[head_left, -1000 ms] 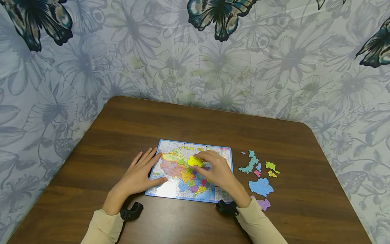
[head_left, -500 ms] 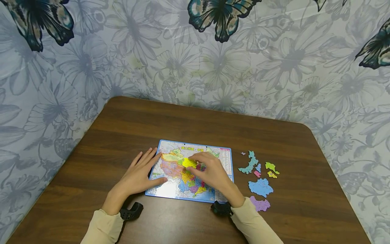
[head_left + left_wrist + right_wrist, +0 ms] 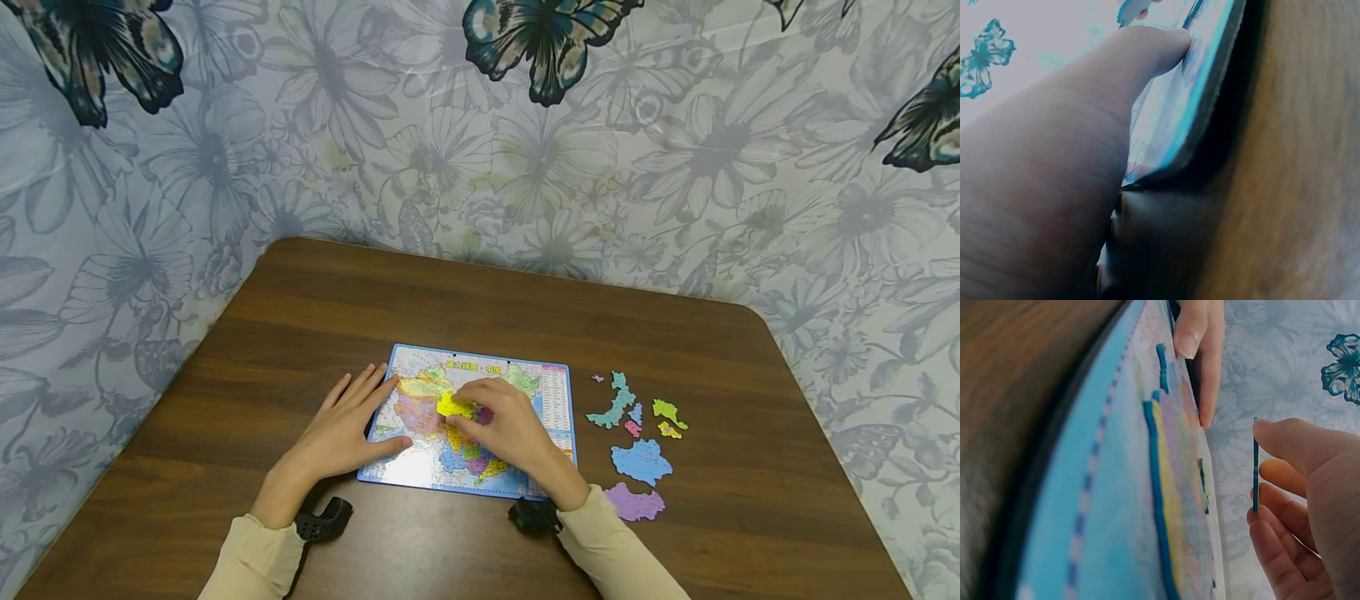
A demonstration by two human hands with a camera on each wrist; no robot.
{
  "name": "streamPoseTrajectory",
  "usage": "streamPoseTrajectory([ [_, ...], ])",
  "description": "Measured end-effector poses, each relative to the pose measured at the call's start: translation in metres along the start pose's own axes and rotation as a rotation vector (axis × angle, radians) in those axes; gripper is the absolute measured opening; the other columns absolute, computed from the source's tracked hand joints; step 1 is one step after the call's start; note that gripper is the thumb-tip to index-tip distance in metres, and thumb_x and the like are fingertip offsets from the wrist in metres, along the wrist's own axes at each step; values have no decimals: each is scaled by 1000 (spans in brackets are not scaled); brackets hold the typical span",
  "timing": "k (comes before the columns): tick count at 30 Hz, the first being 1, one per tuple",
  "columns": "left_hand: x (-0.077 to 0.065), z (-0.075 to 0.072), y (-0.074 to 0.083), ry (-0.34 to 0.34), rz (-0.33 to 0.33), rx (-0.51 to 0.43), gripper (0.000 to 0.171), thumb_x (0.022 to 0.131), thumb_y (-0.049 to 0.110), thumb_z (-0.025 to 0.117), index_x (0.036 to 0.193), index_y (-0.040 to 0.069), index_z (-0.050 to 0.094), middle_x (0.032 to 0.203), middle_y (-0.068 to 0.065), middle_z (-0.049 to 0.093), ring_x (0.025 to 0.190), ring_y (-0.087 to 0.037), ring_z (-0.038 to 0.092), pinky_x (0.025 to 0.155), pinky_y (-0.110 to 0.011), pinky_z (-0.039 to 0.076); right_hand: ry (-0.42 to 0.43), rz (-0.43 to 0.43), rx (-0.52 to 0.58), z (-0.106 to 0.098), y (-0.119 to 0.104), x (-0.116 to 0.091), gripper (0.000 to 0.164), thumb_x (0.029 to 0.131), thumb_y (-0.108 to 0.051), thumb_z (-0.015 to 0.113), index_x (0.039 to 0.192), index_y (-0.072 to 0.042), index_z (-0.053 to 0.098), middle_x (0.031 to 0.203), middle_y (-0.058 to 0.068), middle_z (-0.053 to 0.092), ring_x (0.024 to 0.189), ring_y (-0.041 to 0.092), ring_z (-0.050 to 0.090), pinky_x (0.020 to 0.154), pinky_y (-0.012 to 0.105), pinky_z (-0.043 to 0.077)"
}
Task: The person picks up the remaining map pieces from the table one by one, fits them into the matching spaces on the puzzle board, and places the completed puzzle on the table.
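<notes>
A map puzzle board point(image 3: 555, 400) with a blue border lies on the table, colourful map pieces in its middle. My left hand point(image 3: 341, 437) rests with spread, straight fingers on the board's left side; in the left wrist view its thumb point(image 3: 1154, 53) lies over the board near the edge. Between the thumb and fingers of my right hand point(image 3: 510, 425) is a bright yellow puzzle piece point(image 3: 448, 405), pinched over the middle of the map. Seen edge-on in the right wrist view, the piece point(image 3: 1255, 465) stands apart from the board surface.
Right of the board lie loose puzzle pieces: a teal one point(image 3: 618, 402), a large blue one point(image 3: 642, 461), a purple one point(image 3: 636, 502), a green one point(image 3: 667, 410) and several smaller ones. The brown table point(image 3: 375, 292) meets a flowered, butterfly-patterned backdrop point(image 3: 420, 167).
My right hand has moved left across the board, carrying the yellow puzzle piece toward the map's left half. My left hand has stayed where it was.
</notes>
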State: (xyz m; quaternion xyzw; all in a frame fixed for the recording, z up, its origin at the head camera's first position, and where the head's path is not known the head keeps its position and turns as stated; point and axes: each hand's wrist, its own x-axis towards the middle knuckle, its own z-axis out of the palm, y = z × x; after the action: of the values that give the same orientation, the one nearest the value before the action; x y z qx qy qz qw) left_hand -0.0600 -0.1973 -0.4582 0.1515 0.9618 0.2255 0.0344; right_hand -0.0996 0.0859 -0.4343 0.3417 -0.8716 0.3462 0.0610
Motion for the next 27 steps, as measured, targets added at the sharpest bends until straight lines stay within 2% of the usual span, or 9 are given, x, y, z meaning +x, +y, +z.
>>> streamPoseTrajectory([
  [15, 0, 1, 0, -6, -3, -4, 102, 86, 72, 66, 162, 13, 34, 172, -13, 21, 159, -34, 16, 128, -57, 5, -26, 12, -8, 15, 0, 1, 30, 87, -30, 85, 111, -14, 79, 111, -1, 76, 104, 14, 69, 92, 32, 59],
  [19, -1, 1, -1, -7, -4, -2, 102, 86, 71, 66, 162, 12, 34, 171, -13, 22, 159, -34, 16, 128, -57, 5, -36, 22, -23, 17, 1, 0, 32, 88, -31, 84, 114, -14, 78, 112, -1, 76, 101, 12, 69, 89, 30, 59],
  [23, -1, 0, 0, -4, -3, 2, 101, 86, 70, 67, 162, 12, 34, 171, -13, 22, 159, -34, 16, 128, -57, 5, -34, 43, -24, 20, 1, -1, 35, 88, -33, 84, 117, -14, 76, 111, -2, 76, 92, 9, 65, 81, 26, 58],
  [27, -1, 0, 0, 0, -3, 6, 101, 86, 70, 67, 162, 12, 34, 171, -13, 22, 159, -34, 17, 127, -57, 6, -17, 33, -32, 22, 3, -2, 35, 87, -34, 85, 115, -14, 77, 111, -2, 76, 91, 10, 64, 79, 26, 57],
])
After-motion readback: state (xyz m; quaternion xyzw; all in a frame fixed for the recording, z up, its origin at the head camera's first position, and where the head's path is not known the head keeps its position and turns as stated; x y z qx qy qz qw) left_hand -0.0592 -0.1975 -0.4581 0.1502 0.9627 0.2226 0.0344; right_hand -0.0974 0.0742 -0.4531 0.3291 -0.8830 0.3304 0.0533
